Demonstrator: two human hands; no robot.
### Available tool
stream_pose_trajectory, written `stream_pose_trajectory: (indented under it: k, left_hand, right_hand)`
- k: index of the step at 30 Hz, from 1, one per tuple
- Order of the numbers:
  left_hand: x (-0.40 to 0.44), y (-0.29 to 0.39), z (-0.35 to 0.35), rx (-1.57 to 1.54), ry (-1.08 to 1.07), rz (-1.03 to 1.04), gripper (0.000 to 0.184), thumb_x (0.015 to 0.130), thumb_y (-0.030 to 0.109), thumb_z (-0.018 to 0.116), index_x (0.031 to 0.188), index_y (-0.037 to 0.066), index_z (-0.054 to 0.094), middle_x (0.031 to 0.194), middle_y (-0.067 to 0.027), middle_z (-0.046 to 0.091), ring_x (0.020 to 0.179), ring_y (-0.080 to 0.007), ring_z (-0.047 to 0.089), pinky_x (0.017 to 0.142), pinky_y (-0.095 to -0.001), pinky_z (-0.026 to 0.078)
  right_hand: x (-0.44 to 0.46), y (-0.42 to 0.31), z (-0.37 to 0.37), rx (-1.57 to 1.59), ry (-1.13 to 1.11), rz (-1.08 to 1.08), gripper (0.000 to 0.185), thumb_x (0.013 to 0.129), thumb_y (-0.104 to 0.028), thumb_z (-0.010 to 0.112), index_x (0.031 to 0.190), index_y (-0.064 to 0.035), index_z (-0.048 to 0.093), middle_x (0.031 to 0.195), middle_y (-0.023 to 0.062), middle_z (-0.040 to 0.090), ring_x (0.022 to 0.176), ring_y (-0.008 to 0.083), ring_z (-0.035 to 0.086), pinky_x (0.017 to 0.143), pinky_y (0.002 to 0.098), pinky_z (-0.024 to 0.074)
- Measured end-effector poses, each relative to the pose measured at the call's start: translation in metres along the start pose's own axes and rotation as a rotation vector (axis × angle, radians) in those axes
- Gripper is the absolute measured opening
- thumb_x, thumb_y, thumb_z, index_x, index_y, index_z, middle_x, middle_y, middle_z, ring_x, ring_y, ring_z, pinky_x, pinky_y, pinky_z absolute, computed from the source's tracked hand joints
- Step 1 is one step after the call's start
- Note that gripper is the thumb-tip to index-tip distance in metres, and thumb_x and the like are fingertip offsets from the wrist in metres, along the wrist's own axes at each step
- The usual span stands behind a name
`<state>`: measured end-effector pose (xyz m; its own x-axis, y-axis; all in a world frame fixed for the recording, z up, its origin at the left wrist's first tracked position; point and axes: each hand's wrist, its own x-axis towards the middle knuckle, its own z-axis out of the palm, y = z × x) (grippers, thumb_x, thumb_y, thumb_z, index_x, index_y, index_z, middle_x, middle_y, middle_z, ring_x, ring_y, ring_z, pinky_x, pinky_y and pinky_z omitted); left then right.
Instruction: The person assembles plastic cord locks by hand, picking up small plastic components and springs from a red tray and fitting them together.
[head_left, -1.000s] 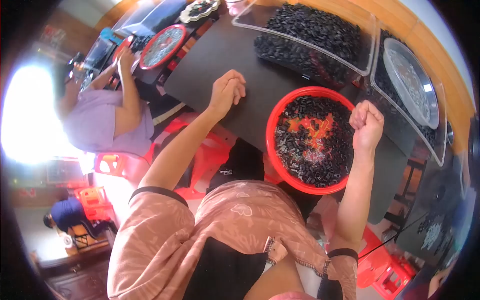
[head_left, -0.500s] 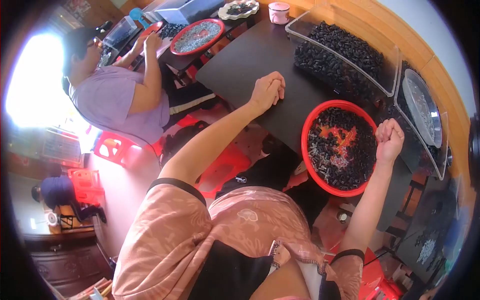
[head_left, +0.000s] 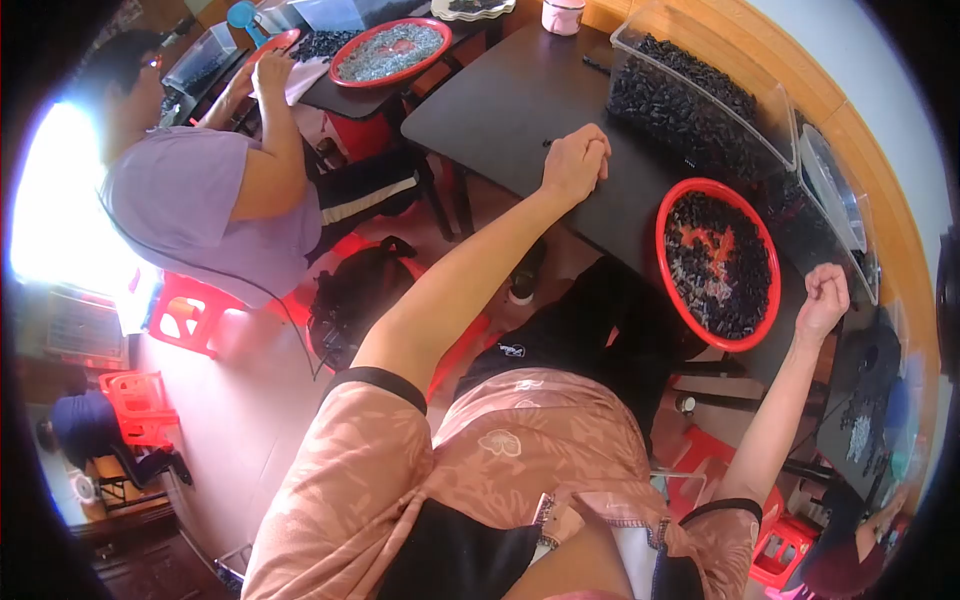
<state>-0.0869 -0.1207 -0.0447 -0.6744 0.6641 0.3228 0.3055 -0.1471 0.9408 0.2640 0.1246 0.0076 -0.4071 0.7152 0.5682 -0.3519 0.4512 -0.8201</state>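
Observation:
My left hand (head_left: 577,166) is over the dark table (head_left: 490,110), its fingers curled together. What it holds, if anything, is hidden. A tiny black piece (head_left: 548,143) shows beside its knuckles; I cannot tell whether the hand touches it. My right hand (head_left: 825,300) is closed with bent fingers, to the right of a round red basin (head_left: 664,240) and apart from its rim. Nothing I can name shows in those fingers. Many small black parts (head_left: 735,312) fill the basin, with orange and clear or silvery bits among them.
A clear plastic bin (head_left: 700,95) of black parts stands along the wall, with a second bin (head_left: 868,270) and a round clear tray (head_left: 835,190) beyond. A pink-and-white cup (head_left: 562,16) stands at the back. To the left, a seated person (head_left: 200,190) works near another red basin (head_left: 345,75).
The view has shifted, so the tables and basins sit differently in it. My right hand has moved away from the basin's rim, towards me. My left hand remains over the table, still curled.

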Motion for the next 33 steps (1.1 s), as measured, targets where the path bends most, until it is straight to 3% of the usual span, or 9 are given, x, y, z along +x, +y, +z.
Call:
stream_pose_trajectory:
  k: [7,10,14,17,21,24,26,28,33]
  left_hand:
    - [0.002,-0.005,0.0,0.074,-0.008,0.051,0.02,0.085,0.011,0.042,0.082,0.001,0.059,0.06,-0.0088,0.062,0.042,-0.0128,0.051,0.044,-0.0274,0.041]
    - [0.003,-0.006,-0.001,0.061,-0.01,0.068,0.021,0.086,0.012,0.042,0.082,0.001,0.059,0.06,-0.0089,0.062,0.043,-0.0128,0.052,0.045,-0.0274,0.042]
    - [0.001,-0.008,-0.002,0.075,0.007,0.06,0.022,0.087,0.013,0.042,0.082,0.0,0.059,0.06,-0.009,0.062,0.044,-0.0128,0.052,0.045,-0.0275,0.042]
    - [0.0,-0.008,-0.003,0.043,0.005,0.071,0.022,0.086,0.013,0.041,0.082,0.0,0.059,0.06,-0.0089,0.061,0.043,-0.0128,0.051,0.045,-0.0273,0.042]
    - [0.003,-0.007,-0.004,0.019,-0.008,0.033,0.021,0.086,0.012,0.042,0.083,0.001,0.059,0.061,-0.0093,0.061,0.043,-0.0127,0.05,0.044,-0.0274,0.04]
    - [0.004,-0.013,-0.003,-0.06,-0.028,-0.006,0.02,0.085,0.013,0.043,0.085,0.002,0.06,0.062,-0.0098,0.061,0.044,-0.0128,0.049,0.044,-0.0273,0.04]
    - [-0.004,0.009,-0.005,-0.04,-0.029,-0.112,0.021,0.088,0.016,0.043,0.088,0.003,0.06,0.064,-0.0081,0.061,0.05,-0.0125,0.051,0.047,-0.0258,0.041]
    - [0.0,-0.005,-0.008,-0.033,-0.077,-0.033,0.022,0.091,0.017,0.043,0.09,0.003,0.06,0.067,-0.008,0.061,0.049,-0.0117,0.049,0.047,-0.0251,0.041]
    - [0.001,-0.007,-0.013,-0.215,-0.081,-0.109,0.018,0.09,0.012,0.044,0.091,0.005,0.06,0.068,-0.0083,0.06,0.049,-0.0109,0.049,0.046,-0.0221,0.037]
  right_hand:
    - [-0.061,0.01,-0.034,-0.281,0.359,-0.045,0.019,0.08,0.004,0.042,0.069,-0.0045,0.055,0.065,0.0008,0.05,0.054,0.0048,0.037,0.048,0.0189,0.0239]
    - [-0.076,0.016,-0.037,-0.32,0.404,0.001,0.019,0.08,0.004,0.043,0.071,-0.0052,0.058,0.064,-0.0008,0.05,0.054,0.0041,0.038,0.047,0.0186,0.0241]
    - [-0.082,0.016,-0.032,-0.291,0.395,0.184,0.019,0.08,0.002,0.043,0.072,-0.0048,0.059,0.063,-0.0016,0.05,0.052,0.0041,0.037,0.046,0.0189,0.024]
    - [-0.081,0.019,-0.037,-0.256,0.236,0.274,0.02,0.08,0.002,0.042,0.072,-0.0046,0.06,0.062,-0.0015,0.049,0.051,0.0044,0.037,0.045,0.0198,0.0236]
    - [-0.081,0.019,-0.032,-0.301,0.262,0.292,0.021,0.082,0.001,0.041,0.072,-0.0042,0.059,0.062,-0.0015,0.049,0.05,0.0045,0.037,0.045,0.0201,0.0228]
    - [-0.084,0.016,-0.025,-0.174,0.206,0.273,0.018,0.086,0.002,0.046,0.079,-0.0006,0.062,0.075,0.0006,0.055,0.069,0.007,0.049,0.061,0.0185,0.0391]
    - [-0.083,0.015,-0.019,-0.275,0.103,0.279,0.016,0.083,0.003,0.047,0.075,0.0003,0.061,0.074,0.0004,0.055,0.071,0.0089,0.051,0.064,0.0217,0.0417]
    - [-0.082,-0.005,0.0,-0.666,-0.014,0.205,0.013,0.08,0.001,0.048,0.073,0.0018,0.059,0.068,0.0008,0.057,0.067,0.0093,0.053,0.064,0.0242,0.0431]
    - [-0.079,0.004,0.002,-0.852,0.022,0.2,0.016,0.077,-0.003,0.046,0.074,-0.0007,0.061,0.063,0.0067,0.058,0.064,0.0132,0.057,0.062,0.0279,0.0436]
